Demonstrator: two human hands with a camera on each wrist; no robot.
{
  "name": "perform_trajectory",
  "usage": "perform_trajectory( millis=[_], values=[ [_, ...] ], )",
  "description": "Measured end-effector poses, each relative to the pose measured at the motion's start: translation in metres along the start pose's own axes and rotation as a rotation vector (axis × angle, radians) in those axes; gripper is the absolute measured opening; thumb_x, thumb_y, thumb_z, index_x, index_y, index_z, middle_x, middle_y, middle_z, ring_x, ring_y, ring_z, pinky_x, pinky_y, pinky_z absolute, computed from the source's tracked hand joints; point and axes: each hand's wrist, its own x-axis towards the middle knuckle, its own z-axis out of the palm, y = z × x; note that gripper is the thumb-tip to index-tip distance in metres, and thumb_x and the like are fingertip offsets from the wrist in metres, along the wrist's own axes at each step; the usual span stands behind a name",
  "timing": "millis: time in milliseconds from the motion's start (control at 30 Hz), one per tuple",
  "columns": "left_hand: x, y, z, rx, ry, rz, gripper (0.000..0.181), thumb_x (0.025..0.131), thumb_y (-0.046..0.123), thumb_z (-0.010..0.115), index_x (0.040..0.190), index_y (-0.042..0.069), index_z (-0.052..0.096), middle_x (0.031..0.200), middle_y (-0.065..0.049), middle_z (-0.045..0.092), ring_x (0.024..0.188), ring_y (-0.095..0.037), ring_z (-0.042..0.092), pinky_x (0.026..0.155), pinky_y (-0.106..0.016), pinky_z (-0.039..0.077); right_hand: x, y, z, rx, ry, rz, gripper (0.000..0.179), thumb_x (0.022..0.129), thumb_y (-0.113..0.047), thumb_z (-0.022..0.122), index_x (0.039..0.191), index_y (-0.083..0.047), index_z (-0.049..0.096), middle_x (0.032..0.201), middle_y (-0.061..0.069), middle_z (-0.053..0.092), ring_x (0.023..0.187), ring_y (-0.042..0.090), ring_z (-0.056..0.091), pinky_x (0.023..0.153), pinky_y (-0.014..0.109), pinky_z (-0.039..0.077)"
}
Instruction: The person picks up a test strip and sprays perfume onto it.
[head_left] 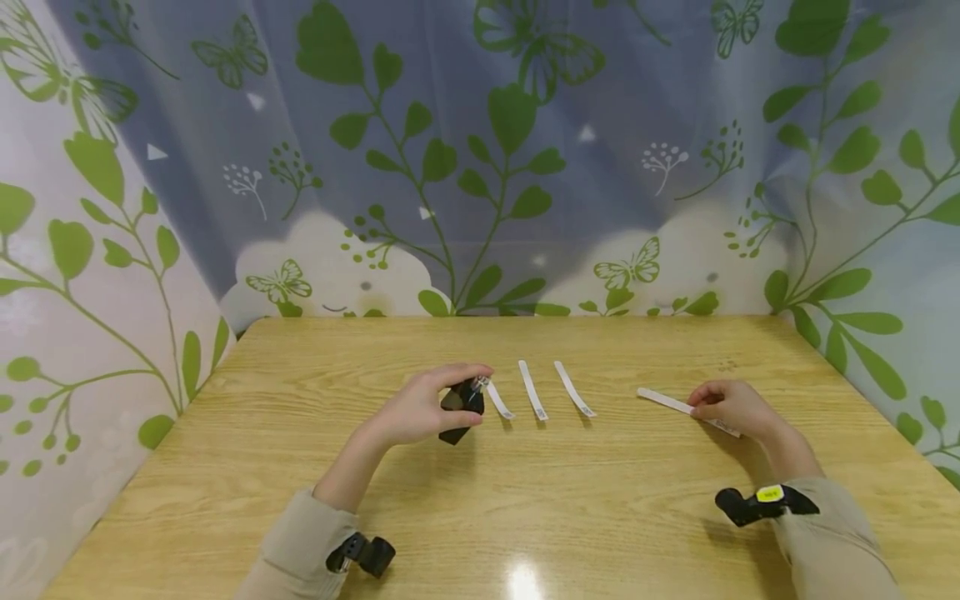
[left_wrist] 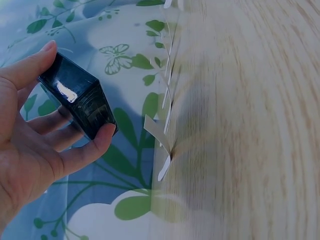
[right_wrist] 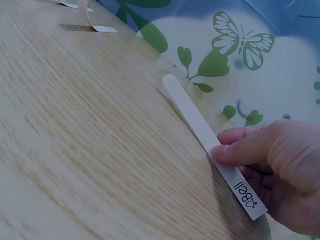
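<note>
My left hand [head_left: 420, 408] grips a dark, faceted perfume bottle [head_left: 462, 402] between thumb and fingers, its silver spray nozzle [head_left: 481, 383] tipped toward the right. In the left wrist view the glossy base of the bottle [left_wrist: 70, 87] faces the camera. Over on the right, my right hand [head_left: 738, 408] pinches a white paper scent strip [head_left: 663, 400] with thumb and fingers. Its free rounded end points to the left, and the right wrist view shows "Bell" lettering on the square end of the strip [right_wrist: 197, 117].
Three more bent white strips lie side by side between the hands: the left strip [head_left: 499, 402] beside the bottle, the middle strip [head_left: 532, 390] and the right strip [head_left: 574, 388]. A patterned curtain [head_left: 480, 250] borders the wooden table [head_left: 570, 500] at the back.
</note>
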Motion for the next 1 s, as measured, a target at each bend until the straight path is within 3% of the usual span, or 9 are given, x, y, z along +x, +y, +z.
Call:
perform_trajectory(
  millis=[233, 567, 833, 1000],
  values=[
    [-0.001, 0.0, -0.001, -0.02, 0.001, -0.014, 0.058, 0.085, 0.021, 0.07, 0.138, 0.019, 0.047, 0.139, -0.003, 0.045, 0.128, -0.024, 0.039, 0.099, -0.047, 0.036, -0.001, -0.002, -0.002, 0.06, -0.031, -0.003, 0.032, 0.088, -0.007, 0.063, 0.11, 0.015, 0.056, 0.085, 0.007, 0.059, 0.071, 0.009, 0.05, 0.06, 0.023, 0.044],
    [-0.001, 0.0, -0.002, -0.024, 0.0, -0.013, 0.06, 0.086, 0.02, 0.068, 0.14, 0.018, 0.043, 0.141, -0.003, 0.042, 0.129, -0.024, 0.037, 0.1, -0.047, 0.035, 0.0, -0.012, -0.003, 0.074, -0.055, 0.013, 0.039, 0.092, -0.012, 0.059, 0.12, 0.014, 0.053, 0.094, 0.009, 0.06, 0.076, 0.01, 0.05, 0.063, 0.025, 0.044],
    [-0.001, 0.0, -0.002, -0.029, 0.0, 0.006, 0.059, 0.086, 0.02, 0.068, 0.139, 0.015, 0.044, 0.14, -0.004, 0.043, 0.129, -0.024, 0.038, 0.1, -0.047, 0.036, 0.001, -0.024, 0.003, 0.116, 0.005, 0.042, 0.038, 0.095, -0.011, 0.052, 0.122, 0.016, 0.049, 0.102, 0.019, 0.06, 0.079, 0.014, 0.051, 0.064, 0.027, 0.045],
    [0.0, 0.001, -0.002, -0.021, 0.006, 0.018, 0.057, 0.086, 0.02, 0.068, 0.138, 0.015, 0.045, 0.138, -0.004, 0.044, 0.127, -0.024, 0.039, 0.099, -0.047, 0.036, 0.003, -0.035, 0.006, 0.176, 0.042, 0.092, 0.04, 0.096, -0.014, 0.05, 0.123, 0.015, 0.045, 0.103, 0.016, 0.057, 0.079, 0.013, 0.049, 0.064, 0.028, 0.044]
  ],
)
